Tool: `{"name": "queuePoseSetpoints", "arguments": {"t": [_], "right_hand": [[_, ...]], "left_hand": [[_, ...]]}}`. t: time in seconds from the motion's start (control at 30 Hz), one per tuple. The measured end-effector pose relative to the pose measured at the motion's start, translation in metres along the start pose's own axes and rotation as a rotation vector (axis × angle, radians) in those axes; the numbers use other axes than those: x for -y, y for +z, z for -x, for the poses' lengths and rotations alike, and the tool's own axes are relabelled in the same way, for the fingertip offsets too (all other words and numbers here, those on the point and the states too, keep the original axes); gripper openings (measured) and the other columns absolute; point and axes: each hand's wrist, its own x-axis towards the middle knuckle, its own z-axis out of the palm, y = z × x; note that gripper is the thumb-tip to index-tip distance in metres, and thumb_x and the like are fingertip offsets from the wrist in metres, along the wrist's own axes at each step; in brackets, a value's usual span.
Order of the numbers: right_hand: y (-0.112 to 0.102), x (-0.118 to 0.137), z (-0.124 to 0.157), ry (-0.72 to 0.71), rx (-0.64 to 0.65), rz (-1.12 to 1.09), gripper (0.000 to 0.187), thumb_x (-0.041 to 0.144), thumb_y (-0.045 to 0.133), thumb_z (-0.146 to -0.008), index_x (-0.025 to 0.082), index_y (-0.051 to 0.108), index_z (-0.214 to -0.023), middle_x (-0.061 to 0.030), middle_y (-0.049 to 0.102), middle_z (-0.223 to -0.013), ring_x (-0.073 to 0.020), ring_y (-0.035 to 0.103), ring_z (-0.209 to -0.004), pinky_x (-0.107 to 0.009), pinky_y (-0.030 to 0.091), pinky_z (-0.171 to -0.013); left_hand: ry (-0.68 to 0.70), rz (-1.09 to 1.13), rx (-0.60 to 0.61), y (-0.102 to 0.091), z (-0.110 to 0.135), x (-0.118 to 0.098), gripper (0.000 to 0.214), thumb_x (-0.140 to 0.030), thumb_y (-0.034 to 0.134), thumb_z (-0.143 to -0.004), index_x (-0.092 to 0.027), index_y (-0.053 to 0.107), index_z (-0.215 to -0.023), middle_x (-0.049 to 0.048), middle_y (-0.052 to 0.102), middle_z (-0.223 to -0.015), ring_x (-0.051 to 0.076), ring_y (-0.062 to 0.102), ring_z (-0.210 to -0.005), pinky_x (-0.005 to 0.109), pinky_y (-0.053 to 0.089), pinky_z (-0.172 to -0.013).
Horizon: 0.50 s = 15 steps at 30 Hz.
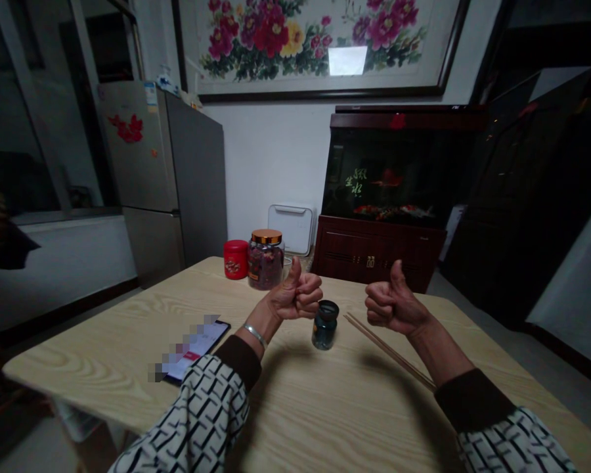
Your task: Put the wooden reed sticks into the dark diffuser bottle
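The left hand (pixel 295 297) and right hand (pixel 393 303) stand apart above the table (pixel 79 368), both empty thumbs-up fists. One dark jar (pixel 326 325) sits between them, two chopsticks (pixel 389 351) lie at the right hand's seven o'clock, and one phone (pixel 192 351) lies at the left hand's eight o'clock.

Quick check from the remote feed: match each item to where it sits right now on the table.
Items:
1. smartphone
2. wooden chopsticks
3. glass jar with gold lid
4. small dark green jar

Places:
A. between the left hand and right hand
B. beside the red canister
C. lying diagonally below the right hand
D. on the table, left of the left forearm

Pairs: 1-D, 2-C, 3-B, 4-A
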Motion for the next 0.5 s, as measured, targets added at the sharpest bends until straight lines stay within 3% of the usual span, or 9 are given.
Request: {"name": "queuePoseSetpoints", "arguments": {"t": [0.17, 0.23, 0.37, 0.43, 0.5], "right_hand": [[-0.002, -0.011, -0.007, 0.01, -0.078, 0.113, 0.073, 0.089, 0.023, -0.08, 0.022, 0.028, -0.052, 0.0082, 0.024, -0.045, -0.0057, 0.014, -0.041, -0.022, 0.014, -0.043], [-0.003, -0.02, -0.015, 0.027, -0.197, 0.269, 0.069, 0.085, 0.034, -0.081, 0.021, 0.037, -0.058, 0.0077, 0.03, -0.05, -0.0062, 0.018, -0.044, -0.022, 0.013, -0.044], [-0.006, -0.041, -0.035, -0.01, -0.481, 0.914, 0.058, 0.077, 0.049, -0.081, 0.019, 0.055, -0.077, -0.0003, 0.055, -0.07, -0.0124, 0.045, -0.06, -0.025, 0.034, -0.054], [-0.006, -0.049, -0.043, -0.005, -0.505, 1.242, 0.055, 0.073, 0.051, -0.083, 0.02, 0.061, -0.092, -0.0061, 0.063, -0.089, -0.0183, 0.056, -0.078, -0.029, 0.041, -0.067], [-0.003, -0.054, -0.051, 0.061, -0.476, 1.475, 0.058, 0.072, 0.051, -0.084, 0.02, 0.061, -0.107, -0.0111, 0.064, -0.105, -0.0231, 0.061, -0.089, -0.033, 0.043, -0.075]], "left_hand": [[0.067, -0.003, -0.033, -0.013, 0.0, 0.013, 0.073, -0.089, 0.048, -0.069, -0.02, 0.028, -0.056, -0.007, 0.025, -0.047, 0.005, 0.02, -0.041, 0.02, 0.021, -0.042], [0.125, -0.018, -0.121, -0.021, 0.001, 0.024, 0.067, -0.082, 0.055, -0.073, -0.019, 0.036, -0.061, -0.0065, 0.035, -0.052, 0.005, 0.023, -0.043, 0.02, 0.024, -0.045], [0.23, -0.187, -0.585, -0.039, -0.002, 0.067, 0.046, -0.051, 0.078, -0.071, -0.018, 0.051, -0.086, 0.0002, 0.06, -0.086, 0.007, 0.051, -0.064, 0.02, 0.036, -0.059], [0.207, -0.305, -0.64, -0.047, -0.006, 0.094, 0.054, -0.039, 0.084, -0.064, -0.019, 0.053, -0.104, 0.0068, 0.062, -0.112, 0.015, 0.06, -0.093, 0.025, 0.044, -0.074], [0.191, -0.397, -0.556, -0.052, -0.013, 0.119, 0.076, -0.026, 0.089, -0.054, -0.019, 0.049, -0.119, 0.012, 0.058, -0.124, 0.021, 0.058, -0.109, 0.031, 0.047, -0.084]]}}
